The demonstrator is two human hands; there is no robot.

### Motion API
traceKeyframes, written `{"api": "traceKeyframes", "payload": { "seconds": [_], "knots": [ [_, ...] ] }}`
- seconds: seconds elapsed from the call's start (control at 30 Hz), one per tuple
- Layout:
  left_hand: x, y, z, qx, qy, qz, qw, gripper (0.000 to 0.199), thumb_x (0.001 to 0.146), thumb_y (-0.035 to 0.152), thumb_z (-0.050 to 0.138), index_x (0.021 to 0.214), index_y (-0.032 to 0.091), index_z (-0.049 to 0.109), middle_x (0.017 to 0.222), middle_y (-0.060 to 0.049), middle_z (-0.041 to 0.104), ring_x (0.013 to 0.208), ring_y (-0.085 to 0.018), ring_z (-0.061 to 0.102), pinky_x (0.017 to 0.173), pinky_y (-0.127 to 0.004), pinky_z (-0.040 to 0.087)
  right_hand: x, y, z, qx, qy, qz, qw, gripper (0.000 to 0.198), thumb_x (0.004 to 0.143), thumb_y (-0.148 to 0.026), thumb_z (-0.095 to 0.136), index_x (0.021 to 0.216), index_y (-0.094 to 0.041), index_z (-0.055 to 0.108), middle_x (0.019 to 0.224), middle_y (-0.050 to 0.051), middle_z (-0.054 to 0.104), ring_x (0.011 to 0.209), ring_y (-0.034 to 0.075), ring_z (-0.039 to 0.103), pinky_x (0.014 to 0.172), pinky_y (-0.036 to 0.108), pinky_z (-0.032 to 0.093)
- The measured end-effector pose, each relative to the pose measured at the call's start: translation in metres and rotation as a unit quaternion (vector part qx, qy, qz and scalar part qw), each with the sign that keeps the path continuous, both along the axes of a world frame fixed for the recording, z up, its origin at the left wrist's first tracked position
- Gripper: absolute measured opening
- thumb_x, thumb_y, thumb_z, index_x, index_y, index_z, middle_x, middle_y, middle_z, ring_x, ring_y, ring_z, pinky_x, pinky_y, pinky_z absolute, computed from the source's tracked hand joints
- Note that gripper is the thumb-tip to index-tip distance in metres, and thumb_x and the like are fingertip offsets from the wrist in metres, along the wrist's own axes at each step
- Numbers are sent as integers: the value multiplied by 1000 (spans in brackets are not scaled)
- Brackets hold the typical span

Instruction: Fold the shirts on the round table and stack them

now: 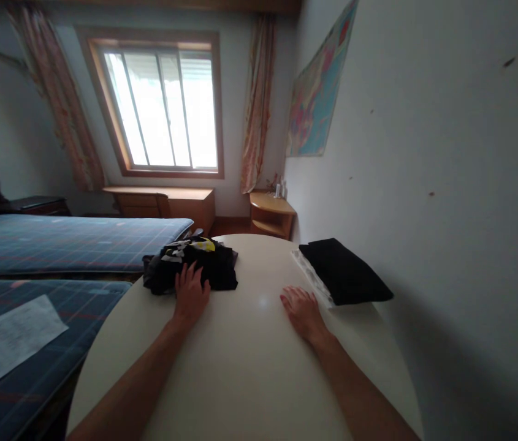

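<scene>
On the left part of the round white table (259, 367) lies a crumpled pile of black clothes (222, 272) with a yellow and white print on top. My left hand (192, 294) rests on the near edge of that pile, its fingers spread and not gripping. My right hand (302, 309) lies on the bare tabletop with its fingers loosely stretched, holding nothing. Just beyond it to the right is a flat, folded black garment (344, 272), with a white layer showing beneath its left edge.
A white wall (447, 184) runs close along the table's right side. To the left are plaid mattresses (79, 242), one with a paper sheet (15, 343) on it. A wooden desk (194, 196) and a corner shelf (272, 205) stand at the back under the window.
</scene>
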State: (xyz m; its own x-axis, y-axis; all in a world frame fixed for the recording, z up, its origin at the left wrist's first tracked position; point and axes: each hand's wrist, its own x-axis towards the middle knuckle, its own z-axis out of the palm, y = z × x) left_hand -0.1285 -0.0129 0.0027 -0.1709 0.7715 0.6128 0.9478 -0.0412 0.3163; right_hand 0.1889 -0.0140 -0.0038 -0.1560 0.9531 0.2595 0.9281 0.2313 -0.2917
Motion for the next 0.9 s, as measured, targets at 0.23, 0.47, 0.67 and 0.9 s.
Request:
{"api": "traceKeyframes", "payload": {
  "seconds": [0.23, 0.47, 0.67, 0.9],
  "knots": [
    [38, -36, 24, 63, -21, -234, 970, 39, 93, 19, 42, 128, 17, 59, 137, -13, 55, 131, -24, 50, 113, -42, 39, -10, -5, 3, 78, 59, 96, 991, 50, 101, -44, 35, 142, -19, 47, 138, 13, 58, 130, 26, 51, 116, 50, 26],
    [79, -74, 35, 34, 47, -418, 907, 38, 87, 12, 45, 119, 22, 63, 125, -9, 65, 122, -22, 56, 115, -46, 35, -15, -19, 16, 140, 56, 312, 938, 72, 88, -46, 59, 150, -18, 35, 159, 14, 32, 149, 28, 22, 118, 49, 29],
    [62, -53, 16, -17, -30, -272, 962, 52, 94, 31, 51, 143, 17, 43, 148, -16, 47, 138, -30, 40, 117, -53, 28, -31, -20, 17, 68, 77, 235, 966, 27, 99, -34, 43, 111, -20, 63, 117, 12, 70, 122, 25, 59, 109, 43, 39],
    [53, -46, -3, -107, -9, -277, 955, 74, 88, 38, 62, 151, 15, 33, 143, -17, 53, 130, -32, 51, 110, -48, 38, -54, -15, 29, -25, 4, 64, 998, 33, 99, -45, 44, 103, -21, 67, 96, 10, 75, 90, 25, 70, 78, 30, 46]
  ]
}}
